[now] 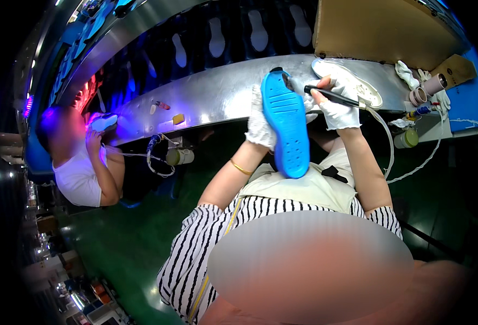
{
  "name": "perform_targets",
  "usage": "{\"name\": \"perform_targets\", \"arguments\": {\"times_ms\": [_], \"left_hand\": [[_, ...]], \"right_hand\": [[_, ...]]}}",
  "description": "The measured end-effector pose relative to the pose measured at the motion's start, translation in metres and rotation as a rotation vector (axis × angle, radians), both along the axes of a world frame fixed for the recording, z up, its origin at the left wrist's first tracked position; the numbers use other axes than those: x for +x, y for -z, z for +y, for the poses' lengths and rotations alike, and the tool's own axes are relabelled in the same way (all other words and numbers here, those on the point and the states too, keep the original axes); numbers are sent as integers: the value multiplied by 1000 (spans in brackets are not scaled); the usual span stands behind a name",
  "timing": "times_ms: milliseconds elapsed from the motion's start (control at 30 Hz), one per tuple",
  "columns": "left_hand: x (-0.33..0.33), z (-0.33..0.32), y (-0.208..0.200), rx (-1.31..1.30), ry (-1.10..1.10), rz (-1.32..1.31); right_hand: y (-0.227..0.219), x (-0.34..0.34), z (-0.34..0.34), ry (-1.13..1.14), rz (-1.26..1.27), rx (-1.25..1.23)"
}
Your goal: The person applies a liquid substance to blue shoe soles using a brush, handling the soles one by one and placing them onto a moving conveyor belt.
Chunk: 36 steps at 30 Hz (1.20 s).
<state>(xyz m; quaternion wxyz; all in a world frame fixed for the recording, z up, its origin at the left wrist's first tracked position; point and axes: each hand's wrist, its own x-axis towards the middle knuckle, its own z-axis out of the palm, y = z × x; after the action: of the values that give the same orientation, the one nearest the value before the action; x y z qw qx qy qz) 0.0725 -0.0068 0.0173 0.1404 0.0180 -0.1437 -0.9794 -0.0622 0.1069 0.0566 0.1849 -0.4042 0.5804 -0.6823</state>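
Note:
A blue shoe sole (286,127) with ridges at its far end and small holes near its heel stands up in front of me. My left hand (259,127), in a white glove, grips it from the left side, with most of its fingers hidden behind it. In my right hand (339,105), also gloved with bare fingertips, is a black-handled brush (331,96). Its tip is at the sole's upper right edge; whether it touches I cannot tell. A pale tube (382,127) runs from the handle's end. Just beyond my right hand lies a white shoe sole (358,81) on the metal bench.
The metal bench (212,97) curves across, bearing a yellow block (179,118). Behind it stand dark pieces with grey sole shapes (217,38). A cardboard box (385,30), gloves (407,75) and tape rolls (434,84) are at right. A co-worker (82,157) sits left, holding a blue piece.

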Motion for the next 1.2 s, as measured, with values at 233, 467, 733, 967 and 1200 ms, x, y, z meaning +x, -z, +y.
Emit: {"name": "perform_targets", "arguments": {"times_ms": [233, 467, 733, 967, 1200], "left_hand": [[-24, 12, 16, -15, -191, -168], [-10, 4, 7, -121, -228, -296], [1, -2, -8, -180, -135, -202], [20, 15, 4, -315, 38, -111], [11, 25, 15, -323, 19, -327]], "right_hand": [[3, 23, -14, -82, 242, -127], [11, 27, -4, -121, 265, -69], [14, 39, 18, -205, 199, 45], [18, 34, 46, -294, -155, 168], [24, 38, 51, -334, -208, 117]]}}
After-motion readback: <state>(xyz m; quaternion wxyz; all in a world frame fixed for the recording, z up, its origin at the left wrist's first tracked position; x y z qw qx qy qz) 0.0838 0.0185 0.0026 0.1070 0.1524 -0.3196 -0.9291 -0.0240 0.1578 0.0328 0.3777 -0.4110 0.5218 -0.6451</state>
